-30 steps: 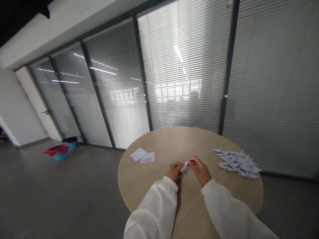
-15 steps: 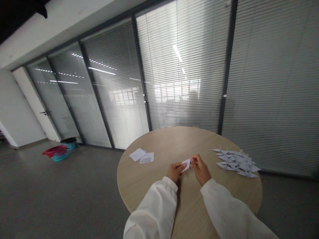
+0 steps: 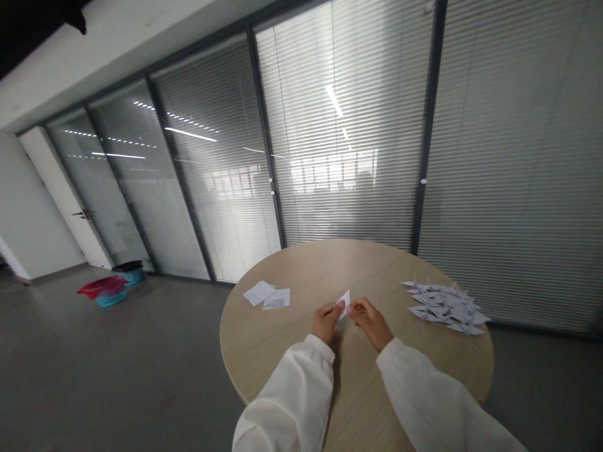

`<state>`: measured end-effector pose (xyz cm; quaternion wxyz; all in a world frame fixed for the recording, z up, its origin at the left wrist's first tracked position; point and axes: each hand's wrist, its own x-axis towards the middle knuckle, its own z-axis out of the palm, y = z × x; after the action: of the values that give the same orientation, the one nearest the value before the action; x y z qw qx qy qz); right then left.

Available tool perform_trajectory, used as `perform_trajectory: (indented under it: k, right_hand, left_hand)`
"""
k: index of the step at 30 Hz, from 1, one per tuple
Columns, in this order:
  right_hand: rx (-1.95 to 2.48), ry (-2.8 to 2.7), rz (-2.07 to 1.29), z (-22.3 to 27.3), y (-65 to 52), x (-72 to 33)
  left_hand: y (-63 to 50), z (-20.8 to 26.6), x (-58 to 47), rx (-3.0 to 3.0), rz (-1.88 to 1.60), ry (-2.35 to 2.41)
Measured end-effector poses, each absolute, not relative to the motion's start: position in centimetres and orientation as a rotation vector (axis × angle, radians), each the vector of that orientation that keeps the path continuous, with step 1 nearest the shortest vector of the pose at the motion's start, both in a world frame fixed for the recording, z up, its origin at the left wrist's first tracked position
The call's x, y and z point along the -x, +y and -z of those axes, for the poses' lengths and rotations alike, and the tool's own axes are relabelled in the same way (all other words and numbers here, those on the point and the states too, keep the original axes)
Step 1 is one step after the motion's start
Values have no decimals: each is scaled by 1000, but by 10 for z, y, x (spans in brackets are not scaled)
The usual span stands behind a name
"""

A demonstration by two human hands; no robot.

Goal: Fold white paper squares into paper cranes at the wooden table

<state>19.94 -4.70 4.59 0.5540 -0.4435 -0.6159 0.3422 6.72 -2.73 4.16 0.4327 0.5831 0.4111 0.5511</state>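
A long glass partition [image 3: 348, 207] in dark frames, with pale horizontal blinds, ran across the background, brightest in a middle panel and dimmer toward the right. Grey floor [image 3: 155, 364] spread out below it on the left. A round table [image 3: 358, 260] with a light wood-grain top stood close to the glass. Far to the left, at the partition's end, was a white door [image 3: 61, 194] with a dark handle.

Two arms reached over the near side of the table in a white left sleeve [image 3: 287, 395] and a white right sleeve [image 3: 433, 395]. On the floor at the left stood two blue bins, a red-lined bin [image 3: 104, 290] in front and a black-lined bin [image 3: 133, 274] just behind it.

A pile of folded papers [image 3: 445, 307], white and sharply pointed, lay overlapping on the table's right side. Near the middle were the left hand [image 3: 325, 321] and the right hand [image 3: 372, 321], close together. Loose white sheets [image 3: 259, 293] overlapped on the left, one with printed lines.

Smallest was the folded white piece [image 3: 347, 297], between the hands. The left hand pinched it beneath the thumb; the right hand's fingers were drawn narrow at its right edge, though whether they gripped it could not be told.
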Motion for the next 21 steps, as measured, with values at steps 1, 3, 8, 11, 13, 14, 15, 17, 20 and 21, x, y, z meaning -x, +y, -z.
perform_trajectory:
  k: [1,3,8,11,13,14,15,17,20,21]
  right_hand:
    - [1050,-1475,-843,-46,-47,-199]
    - [1033,-1502,-901,-46,-47,-199]
    - [965,-1484,-926,-48,-47,-202]
    - [945,-1485,-900,-50,-48,-203]
    - [937,-1500,-884,-50,-48,-203]
    - [939,-1507,-881,-50,-48,-203]
    - [943,-1511,-880,-50,-48,-204]
    - [954,-1515,-883,-50,-48,-204]
    - [965,-1517,-903,-48,-47,-205]
    - [967,-1518,-910,-48,-47,-205]
  left_hand:
    - [-27,-42,-67,-1465,-1390,1024]
    - [-27,-42,-67,-1486,-1404,1017]
    - [-27,-40,-69,-1507,-1368,1018]
    - [-26,-40,-70,-1486,-1398,1039]
    - [-26,-41,-69,-1464,-1437,1062]
    - [-26,-41,-68,-1454,-1453,1080]
    - [-26,-41,-68,-1448,-1468,1100]
    - [-27,-42,-66,-1447,-1497,1126]
    - [-28,-42,-65,-1471,-1545,1115]
    - [-28,-42,-64,-1483,-1552,1105]
